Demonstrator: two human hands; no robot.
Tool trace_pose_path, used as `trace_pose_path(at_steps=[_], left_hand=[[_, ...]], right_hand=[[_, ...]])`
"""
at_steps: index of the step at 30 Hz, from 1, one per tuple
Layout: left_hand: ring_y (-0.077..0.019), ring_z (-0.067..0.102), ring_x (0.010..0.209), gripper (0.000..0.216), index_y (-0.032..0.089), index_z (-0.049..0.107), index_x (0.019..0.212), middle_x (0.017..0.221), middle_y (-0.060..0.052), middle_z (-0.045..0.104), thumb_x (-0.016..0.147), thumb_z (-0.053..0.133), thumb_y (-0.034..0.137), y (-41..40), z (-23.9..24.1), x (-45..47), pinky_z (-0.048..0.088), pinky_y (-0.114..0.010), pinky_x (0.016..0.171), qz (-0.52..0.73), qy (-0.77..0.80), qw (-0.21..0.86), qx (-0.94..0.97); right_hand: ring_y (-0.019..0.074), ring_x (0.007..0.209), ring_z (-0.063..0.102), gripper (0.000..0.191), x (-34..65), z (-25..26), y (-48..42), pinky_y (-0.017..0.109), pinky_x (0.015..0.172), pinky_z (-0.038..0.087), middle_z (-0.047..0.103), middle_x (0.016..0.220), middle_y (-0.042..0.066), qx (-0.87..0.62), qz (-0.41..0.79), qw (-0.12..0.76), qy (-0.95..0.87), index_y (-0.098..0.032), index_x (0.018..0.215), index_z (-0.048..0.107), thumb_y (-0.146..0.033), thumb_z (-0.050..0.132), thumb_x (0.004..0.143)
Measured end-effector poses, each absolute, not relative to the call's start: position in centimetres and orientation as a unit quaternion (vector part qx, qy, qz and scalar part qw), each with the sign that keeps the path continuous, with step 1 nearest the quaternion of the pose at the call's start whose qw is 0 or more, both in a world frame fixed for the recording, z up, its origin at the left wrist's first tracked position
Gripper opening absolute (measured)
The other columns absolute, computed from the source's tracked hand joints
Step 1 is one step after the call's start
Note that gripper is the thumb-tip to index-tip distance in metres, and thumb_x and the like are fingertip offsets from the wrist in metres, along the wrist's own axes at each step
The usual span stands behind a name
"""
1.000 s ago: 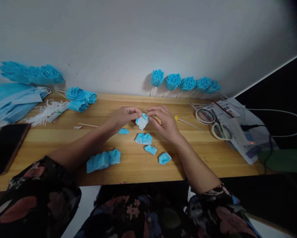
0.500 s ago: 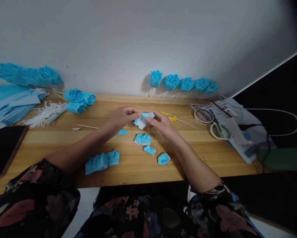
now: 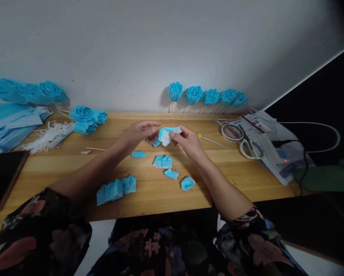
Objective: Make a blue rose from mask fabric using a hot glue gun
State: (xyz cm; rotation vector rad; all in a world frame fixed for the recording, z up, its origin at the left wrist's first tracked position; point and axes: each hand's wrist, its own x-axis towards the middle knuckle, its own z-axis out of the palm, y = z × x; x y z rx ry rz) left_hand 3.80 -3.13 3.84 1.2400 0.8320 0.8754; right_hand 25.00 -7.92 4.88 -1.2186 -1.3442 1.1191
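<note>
My right hand pinches a blue-and-white piece of mask fabric over the middle of the table. My left hand is just left of that piece, its fingers apart and holding nothing that I can see. Below my hands lie a folded blue piece, a small blue scrap and a curled blue petal. A flat blue petal rests under my left wrist. Closer to me is a pleated blue strip.
Blue fabric flowers on sticks lean on the wall. More flowers, stacked blue masks, white ear loops and a phone are at left. At right lie tape, scissors and a power strip.
My left fingers have come off the fabric piece and spread apart. My right hand still holds it, now turned more open. The whole view has shifted slightly.
</note>
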Motion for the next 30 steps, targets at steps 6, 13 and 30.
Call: trace_pose_path(at_steps=[6,13,30], left_hand=[[-0.0130,0.066,0.067,0.038,0.015,0.075,0.092,0.074,-0.002,0.074,0.072,0.091,0.044,-2.8,3.6,3.6,0.057,-0.029,0.072,0.335,0.337,0.659,0.583],[-0.0125,0.063,0.066,0.035,0.016,0.073,0.087,0.075,-0.002,0.073,0.072,0.089,0.043,-3.3,4.4,4.0,0.054,-0.029,0.072,0.322,0.336,0.647,0.604],[-0.0120,0.061,0.065,0.032,0.016,0.069,0.079,0.069,0.000,0.069,0.073,0.088,0.042,-3.6,4.5,4.4,0.050,-0.028,0.070,0.320,0.343,0.629,0.620]], right_hand=[[0.0129,0.063,0.050,0.043,24.9,4.7,-7.8,0.027,0.059,0.045,0.054,0.064,-0.004,-0.498,0.462,0.488,-0.548,-0.022,0.070,0.060,-0.059,0.081,0.071],[0.0139,0.062,0.051,0.040,24.9,4.7,-7.9,0.028,0.059,0.045,0.055,0.063,-0.004,-0.505,0.456,0.473,-0.560,-0.023,0.070,0.061,-0.058,0.080,0.073],[0.0137,0.063,0.052,0.040,24.7,4.5,-8.0,0.028,0.059,0.047,0.058,0.066,-0.003,-0.494,0.465,0.461,-0.573,-0.023,0.072,0.062,-0.058,0.082,0.073]])
